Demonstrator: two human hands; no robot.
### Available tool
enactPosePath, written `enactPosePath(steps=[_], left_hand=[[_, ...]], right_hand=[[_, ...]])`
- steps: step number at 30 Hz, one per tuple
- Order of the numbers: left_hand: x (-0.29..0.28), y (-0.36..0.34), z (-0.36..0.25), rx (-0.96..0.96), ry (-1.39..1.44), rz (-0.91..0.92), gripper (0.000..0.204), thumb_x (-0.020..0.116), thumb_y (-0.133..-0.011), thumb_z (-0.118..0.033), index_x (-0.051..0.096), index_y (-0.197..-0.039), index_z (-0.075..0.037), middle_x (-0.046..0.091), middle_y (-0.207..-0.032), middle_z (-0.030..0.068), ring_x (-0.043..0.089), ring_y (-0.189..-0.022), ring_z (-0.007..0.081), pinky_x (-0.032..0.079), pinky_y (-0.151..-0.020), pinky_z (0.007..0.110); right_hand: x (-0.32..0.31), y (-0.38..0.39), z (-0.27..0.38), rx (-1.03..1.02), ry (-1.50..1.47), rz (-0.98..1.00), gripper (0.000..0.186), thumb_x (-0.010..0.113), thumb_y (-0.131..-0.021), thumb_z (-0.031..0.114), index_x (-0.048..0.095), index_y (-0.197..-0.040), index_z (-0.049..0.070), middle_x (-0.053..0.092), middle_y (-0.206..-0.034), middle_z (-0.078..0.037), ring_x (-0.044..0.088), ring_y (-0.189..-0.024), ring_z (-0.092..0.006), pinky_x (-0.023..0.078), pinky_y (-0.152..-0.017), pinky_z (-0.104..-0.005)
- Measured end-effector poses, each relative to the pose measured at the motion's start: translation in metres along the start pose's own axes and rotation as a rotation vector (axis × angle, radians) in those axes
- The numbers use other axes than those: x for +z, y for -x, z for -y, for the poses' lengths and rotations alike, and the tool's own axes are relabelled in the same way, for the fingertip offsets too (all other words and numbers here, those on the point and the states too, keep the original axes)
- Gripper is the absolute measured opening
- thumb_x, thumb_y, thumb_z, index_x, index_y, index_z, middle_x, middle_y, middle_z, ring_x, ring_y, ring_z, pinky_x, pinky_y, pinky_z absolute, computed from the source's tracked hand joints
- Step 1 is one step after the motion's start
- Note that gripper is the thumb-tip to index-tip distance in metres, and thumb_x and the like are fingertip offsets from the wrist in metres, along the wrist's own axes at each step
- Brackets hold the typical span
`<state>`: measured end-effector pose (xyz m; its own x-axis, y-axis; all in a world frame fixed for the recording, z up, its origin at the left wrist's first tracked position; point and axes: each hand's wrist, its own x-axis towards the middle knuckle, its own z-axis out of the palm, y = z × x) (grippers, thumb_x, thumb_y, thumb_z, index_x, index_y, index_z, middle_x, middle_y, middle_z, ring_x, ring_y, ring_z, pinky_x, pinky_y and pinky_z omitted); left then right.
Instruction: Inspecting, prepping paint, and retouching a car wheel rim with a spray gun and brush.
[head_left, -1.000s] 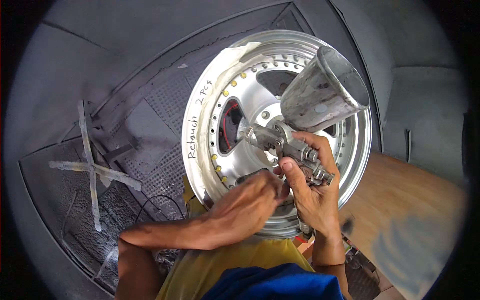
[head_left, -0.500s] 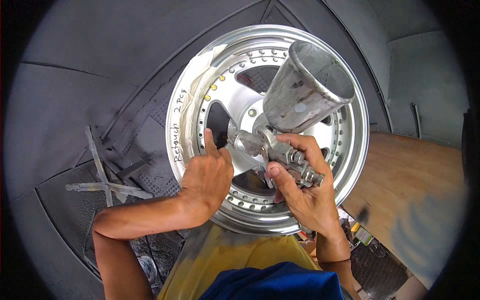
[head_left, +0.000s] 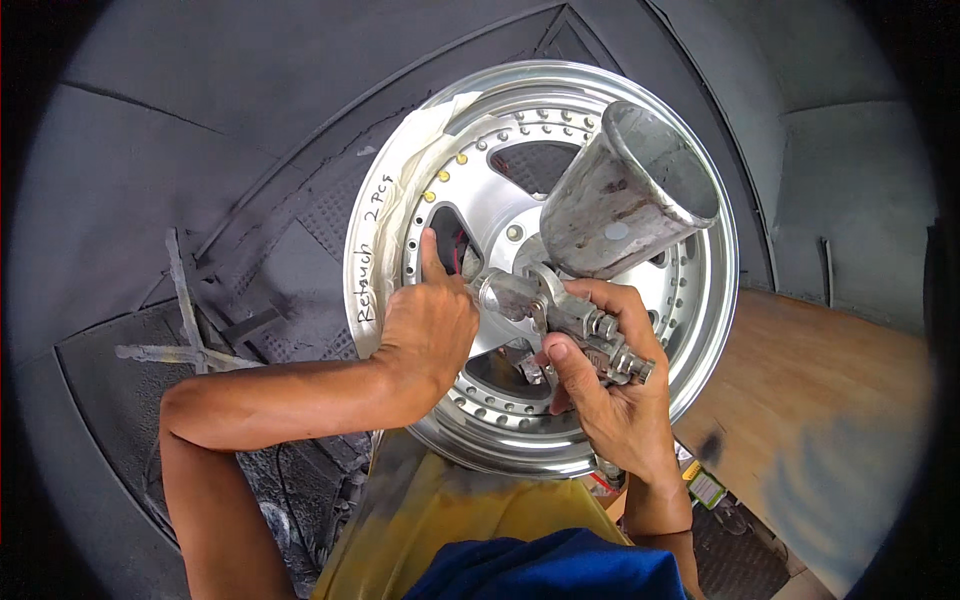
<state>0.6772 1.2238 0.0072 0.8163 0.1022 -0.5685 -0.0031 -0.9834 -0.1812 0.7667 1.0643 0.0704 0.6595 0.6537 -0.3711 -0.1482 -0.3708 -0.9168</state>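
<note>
A polished silver car wheel rim (head_left: 487, 205) fills the middle of the view, ringed by small bolts and holes. Wrinkled masking tape (head_left: 412, 150), with handwriting beside it, covers its left lip. Several yellow-marked bolt heads (head_left: 444, 176) sit at the upper left of the ring. My left hand (head_left: 425, 325) points with its index finger stretched out at the holes below them; the other fingers are bent and hold nothing visible. My right hand (head_left: 625, 400) is wrapped round a metal spray gun (head_left: 510, 296), whose large paint-stained cup (head_left: 612, 205) hides part of the rim.
Dark grey, paint-dusted panels surround the rim. A cross-shaped, taped stand piece (head_left: 188, 310) lies low on the left. Brown board (head_left: 810, 370) extends to the right. Yellow cloth (head_left: 450, 510) hangs below the rim, and small packages (head_left: 706, 490) show at the lower right.
My left index finger has moved up along the row of holes, nearer the yellow-marked bolts. The rim sits slightly farther right and lower in view. The spray gun stays in my right hand.
</note>
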Motion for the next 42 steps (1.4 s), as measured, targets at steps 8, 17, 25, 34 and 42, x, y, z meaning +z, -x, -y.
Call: enactPosePath(steps=[8,17,25,34,42], left_hand=[[0.009,0.026,-0.016,-0.049,0.072,-0.081,0.028,0.06,-0.088,-0.016,0.072,-0.104,0.004,0.057,-0.128,0.0405,0.072,-0.064,0.0247,0.047,-0.035,0.033],[0.008,0.008,-0.003,-0.021,-0.098,-0.028,0.032,0.059,-0.088,-0.019,0.069,-0.107,0.004,0.056,-0.132,0.0395,0.064,-0.051,0.0203,0.041,-0.032,0.032],[0.005,0.016,-0.012,0.001,-0.089,-0.029,0.035,0.058,-0.088,-0.018,0.07,-0.108,0.007,0.059,-0.126,0.0397,0.061,-0.049,0.0165,0.038,-0.031,0.033],[-0.013,0.05,-0.028,0.39,0.365,-0.377,0.02,0.063,-0.075,-0.015,0.069,-0.083,0.002,0.066,-0.072,0.0173,0.06,-0.052,0.0164,0.044,-0.043,0.032],[0.006,0.053,-0.044,0.457,0.669,-0.751,0.024,0.068,-0.074,-0.021,0.049,-0.065,-0.01,0.052,-0.064,0.0056,0.056,-0.053,0.0167,0.048,-0.046,0.031]], right_hand=[[0.007,-0.003,-0.003,-0.028,-0.009,0.034,0.036,0.072,-0.094,0.012,0.056,-0.123,-0.002,0.069,-0.097,-0.012,0.064,-0.083,-0.0146,0.05,-0.072,-0.0289],[0.007,-0.003,0.0,-0.014,0.015,0.018,0.038,0.072,-0.095,0.015,0.055,-0.125,-0.001,0.066,-0.091,-0.009,0.059,-0.072,-0.0096,0.048,-0.066,-0.0272],[0.011,-0.006,0.004,-0.006,0.054,0.035,0.038,0.072,-0.094,0.014,0.056,-0.124,-0.001,0.069,-0.099,-0.013,0.065,-0.084,-0.0152,0.051,-0.074,-0.0284],[0.003,-0.008,0.007,0.007,0.077,0.103,0.038,0.072,-0.094,0.011,0.056,-0.126,-0.001,0.07,-0.101,-0.016,0.068,-0.087,-0.0194,0.052,-0.075,-0.0313],[-0.004,-0.009,0.01,0.019,0.075,0.104,0.036,0.071,-0.094,0.01,0.055,-0.125,-0.001,0.069,-0.098,-0.015,0.065,-0.085,-0.0166,0.051,-0.074,-0.0302]])
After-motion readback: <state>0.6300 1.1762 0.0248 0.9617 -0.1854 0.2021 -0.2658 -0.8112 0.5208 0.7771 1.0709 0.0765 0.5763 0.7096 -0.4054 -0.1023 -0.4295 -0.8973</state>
